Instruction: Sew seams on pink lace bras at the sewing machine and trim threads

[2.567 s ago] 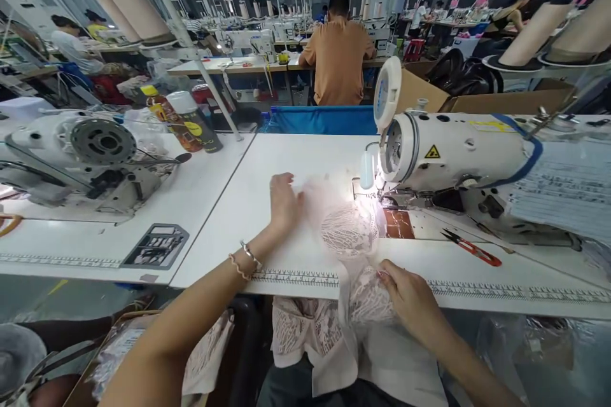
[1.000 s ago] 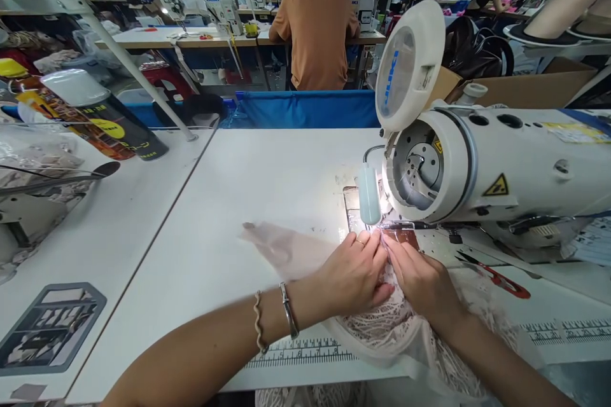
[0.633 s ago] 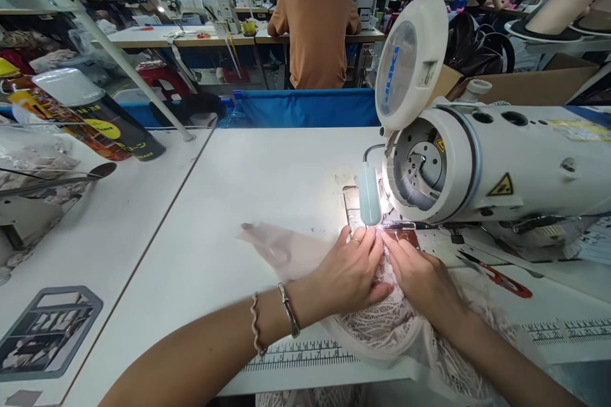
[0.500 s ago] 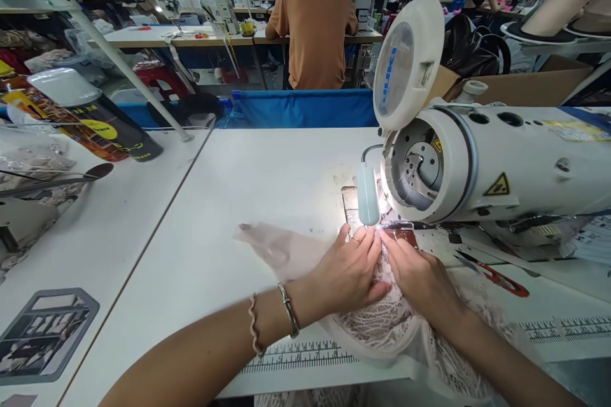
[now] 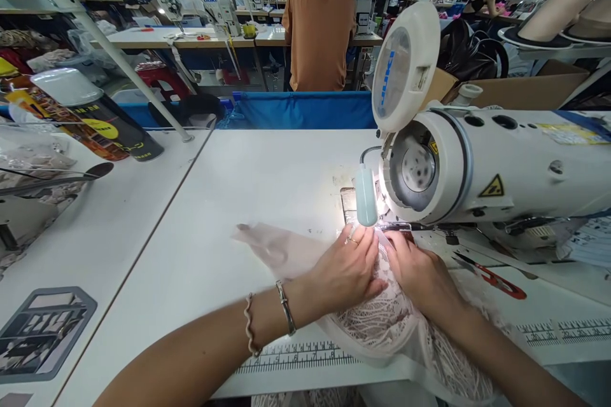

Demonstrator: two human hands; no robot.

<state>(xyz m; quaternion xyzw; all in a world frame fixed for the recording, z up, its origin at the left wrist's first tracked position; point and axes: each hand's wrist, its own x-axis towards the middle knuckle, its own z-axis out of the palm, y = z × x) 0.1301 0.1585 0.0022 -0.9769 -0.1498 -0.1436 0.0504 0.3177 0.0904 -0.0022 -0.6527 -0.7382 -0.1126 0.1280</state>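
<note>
The pink lace fabric (image 5: 377, 324) lies across the near edge of the counter (image 5: 267, 172) and extends to the sewing machine (image 5: 506, 159). The left hand (image 5: 346, 273) rests on it, thumb spread from the fingers. The right hand (image 5: 422, 276) touches it; its grip is hidden. Red-handled snips (image 5: 501, 283) lie farther right.

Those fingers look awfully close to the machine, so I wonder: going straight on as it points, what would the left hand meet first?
Likely the pale green lamp, just ahead of the left hand. Depth is unclear, though; it might pass beneath, toward the sewing machine.
</note>
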